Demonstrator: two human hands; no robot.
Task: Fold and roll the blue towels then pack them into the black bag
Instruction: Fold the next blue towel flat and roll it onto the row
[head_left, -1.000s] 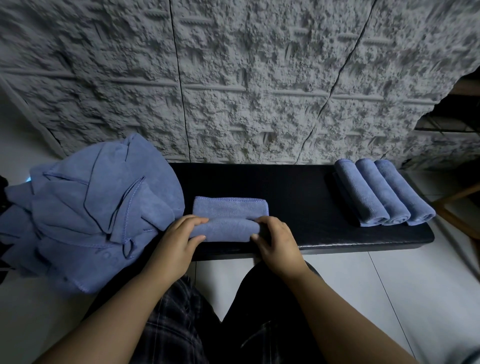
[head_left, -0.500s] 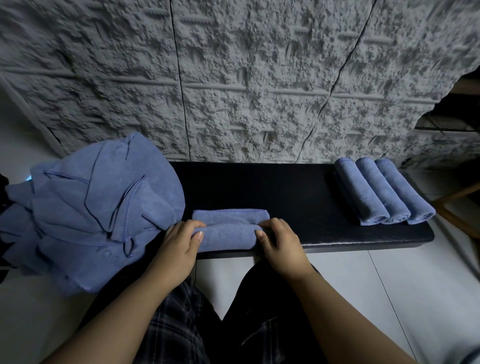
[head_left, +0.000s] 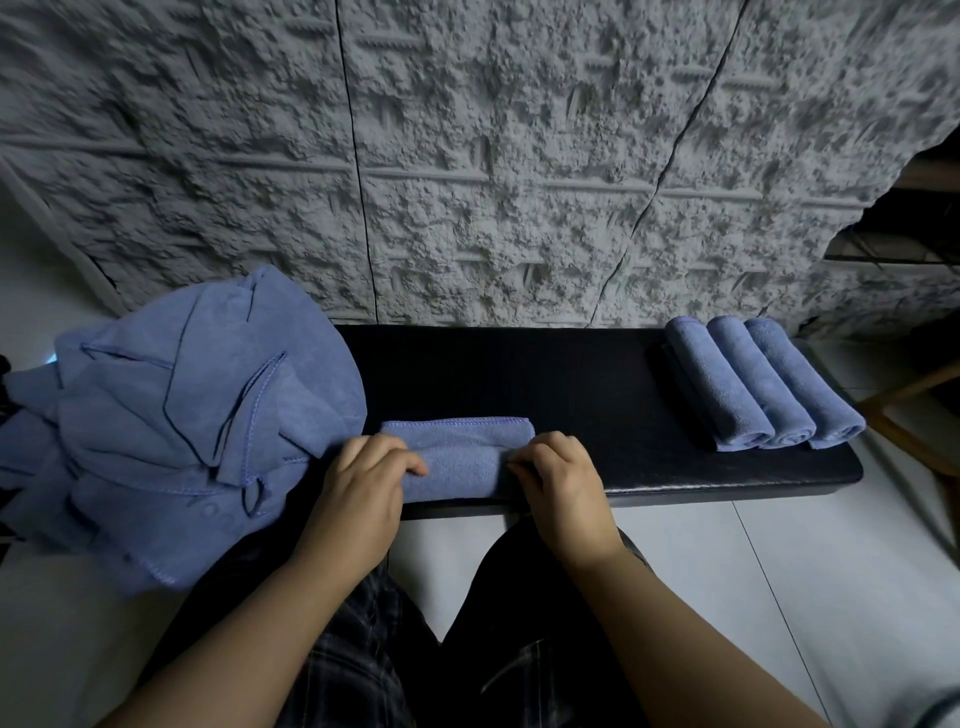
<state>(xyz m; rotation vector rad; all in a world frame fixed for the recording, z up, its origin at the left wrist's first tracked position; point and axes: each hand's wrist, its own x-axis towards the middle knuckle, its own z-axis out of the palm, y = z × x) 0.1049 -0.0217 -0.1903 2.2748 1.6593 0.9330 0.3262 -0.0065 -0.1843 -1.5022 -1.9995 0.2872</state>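
On black bench (head_left: 597, 395), left hand (head_left: 358, 483) and right hand (head_left: 563, 478) grasp rolled towel (head_left: 457, 457), lying left-right.

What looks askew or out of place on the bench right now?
Nothing stands out. Three rolled towels lie neatly side by side at the right end, the towel being rolled sits square between both hands, and the unfolded pile is just loose stock.
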